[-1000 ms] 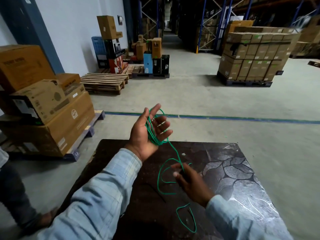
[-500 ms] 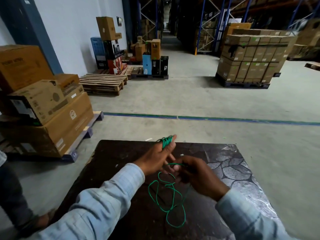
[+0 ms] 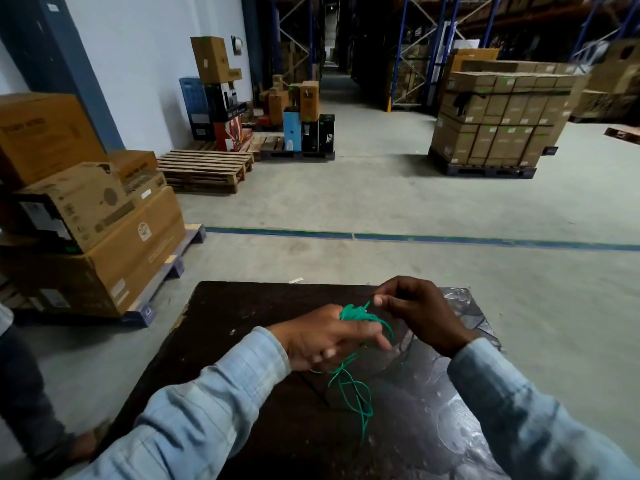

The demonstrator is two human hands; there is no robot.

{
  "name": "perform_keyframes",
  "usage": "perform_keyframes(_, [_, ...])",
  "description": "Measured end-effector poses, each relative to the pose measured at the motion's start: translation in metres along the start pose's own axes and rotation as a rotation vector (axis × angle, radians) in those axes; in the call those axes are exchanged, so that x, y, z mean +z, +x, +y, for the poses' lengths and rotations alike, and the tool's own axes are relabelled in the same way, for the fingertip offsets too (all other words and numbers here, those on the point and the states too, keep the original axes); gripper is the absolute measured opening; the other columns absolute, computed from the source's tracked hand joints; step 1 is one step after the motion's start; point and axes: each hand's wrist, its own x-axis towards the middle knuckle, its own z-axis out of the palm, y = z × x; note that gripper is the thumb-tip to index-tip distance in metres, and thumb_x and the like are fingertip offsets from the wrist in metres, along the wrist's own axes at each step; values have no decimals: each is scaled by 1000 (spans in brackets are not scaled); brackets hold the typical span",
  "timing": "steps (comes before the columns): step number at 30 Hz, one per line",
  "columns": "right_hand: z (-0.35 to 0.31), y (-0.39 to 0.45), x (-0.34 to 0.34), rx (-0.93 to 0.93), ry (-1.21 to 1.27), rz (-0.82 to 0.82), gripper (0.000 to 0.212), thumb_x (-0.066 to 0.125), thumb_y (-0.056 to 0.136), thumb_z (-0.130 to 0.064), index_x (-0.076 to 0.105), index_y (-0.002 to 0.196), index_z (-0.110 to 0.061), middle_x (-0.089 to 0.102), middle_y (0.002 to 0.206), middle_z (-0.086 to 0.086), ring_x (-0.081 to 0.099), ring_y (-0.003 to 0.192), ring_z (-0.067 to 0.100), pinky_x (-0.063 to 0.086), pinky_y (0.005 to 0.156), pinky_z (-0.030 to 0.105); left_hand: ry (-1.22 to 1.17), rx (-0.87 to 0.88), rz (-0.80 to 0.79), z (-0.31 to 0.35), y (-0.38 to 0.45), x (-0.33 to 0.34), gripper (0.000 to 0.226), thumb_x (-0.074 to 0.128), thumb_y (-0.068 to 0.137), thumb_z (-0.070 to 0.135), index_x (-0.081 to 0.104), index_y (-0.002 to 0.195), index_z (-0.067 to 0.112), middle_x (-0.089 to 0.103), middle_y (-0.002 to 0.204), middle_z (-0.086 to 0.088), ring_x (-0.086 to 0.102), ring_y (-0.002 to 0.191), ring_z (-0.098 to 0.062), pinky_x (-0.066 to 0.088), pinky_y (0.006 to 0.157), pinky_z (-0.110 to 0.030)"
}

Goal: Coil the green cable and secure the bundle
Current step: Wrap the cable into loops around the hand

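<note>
Two hands work over a dark table [image 3: 242, 341], both in pale blue sleeves. The left hand [image 3: 325, 337] is held out flat-ish with the back up, and several turns of the green cable [image 3: 353, 313] are wound round its fingers [image 3: 377, 336], bunched into a small bundle at the far side of the hand. The hand carries that bundle on its fingers; how tightly they are bent under it cannot be made out, since the picture is blurred there. The right hand [image 3: 419, 313] is just beside it, slightly farther out, with fingers curled and the thumb and forefinger pinching a short piece of cable that runs straight into the bundle. The two hands are almost touching at the bundle.

From under the left hand the loose rest of the cable hangs down in a few slack loops and lies on the table top, trailing toward the near edge.

Beyond the table is a grey concrete floor [image 3: 381, 202] crossed by a blue line [image 3: 450, 239]. To the left stand cardboard boxes [image 3: 86, 216] on a pallet, with a bare wooden pallet [image 3: 207, 168] behind them. At right, farther off, a pallet of stacked boxes [image 3: 498, 119] stands before tall blue racks [image 3: 426, 46].
</note>
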Motion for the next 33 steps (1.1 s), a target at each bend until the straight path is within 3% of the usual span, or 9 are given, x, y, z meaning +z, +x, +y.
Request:
perform_keyframes(4, [26, -3, 19, 94, 80, 101, 18, 62, 89, -22, 69, 77, -11, 59, 56, -3, 46, 48, 9, 34, 49, 23, -480, 123, -45, 16, 0, -6, 40, 44, 95, 41, 71, 97, 10, 35, 32, 6, 26, 22, -1, 11, 32, -14])
perform_keyframes(8, [46, -11, 45, 181, 162, 83, 27, 52, 96, -25, 68, 102, -4, 56, 59, 0, 45, 46, 10, 33, 45, 20, -718, 318, -19, 34, 1, -15, 41, 41, 95, 41, 68, 106, 11, 39, 36, 6, 33, 24, -2, 17, 30, -14])
perform_keyframes(12, [59, -28, 65, 198, 172, 30, 23, 49, 98, -18, 66, 113, -13, 55, 63, 3, 45, 47, 8, 37, 44, 17, -796, 507, 191, 56, 0, -35, 40, 37, 99, 44, 62, 117, 18, 39, 41, 7, 35, 29, -1, 26, 30, -14])
perform_keyframes(17, [79, -57, 68, 218, 53, -68, 15, 57, 95, -20, 67, 99, -10, 57, 58, -2, 47, 51, 13, 38, 47, 19, -825, 682, 493, 80, -15, -76, 46, 40, 99, 47, 51, 137, 24, 50, 51, 10, 44, 40, 1, 34, 37, -12])
perform_keyframes(20, [77, -70, 56, 111, -85, -89, 11, 57, 94, -24, 67, 93, -28, 58, 61, -11, 47, 55, 4, 38, 52, 18, -711, 701, 652, 86, -24, -91, 49, 40, 98, 51, 49, 139, 27, 60, 60, 9, 51, 46, -1, 40, 41, -15])
perform_keyframes(23, [54, -69, 49, -142, -426, -138, 22, 52, 96, -30, 57, 85, -47, 56, 69, -25, 48, 62, -8, 38, 61, 11, -375, 614, 765, 73, -17, -84, 45, 39, 98, 50, 48, 137, 29, 75, 86, -5, 69, 63, -15, 58, 56, -28])
perform_keyframes(27, [20, -51, 46, -443, -729, -100, 22, 43, 98, -43, 60, 97, -28, 56, 81, -18, 53, 74, -3, 45, 68, 18, 115, 392, 707, 37, 7, -58, 41, 44, 100, 37, 47, 139, 25, 74, 96, -18, 72, 79, -28, 55, 78, -40])
perform_keyframes(30, [4, -29, 34, -523, -736, -14, 20, 44, 98, -39, 60, 101, -26, 52, 87, -22, 52, 81, -2, 42, 73, 14, 212, 278, 546, 13, 14, -37, 49, 45, 99, 30, 41, 145, 10, 72, 84, -22, 72, 68, -21, 60, 67, -39])
perform_keyframes(33, [-7, -13, 17, -536, -727, 77, 26, 44, 99, -35, 63, 102, -18, 62, 92, -9, 61, 87, 8, 46, 78, 19, 251, 171, 462, -4, 12, -25, 61, 35, 93, 54, 44, 141, 18, 72, 69, -12, 69, 56, -25, 56, 57, -35])
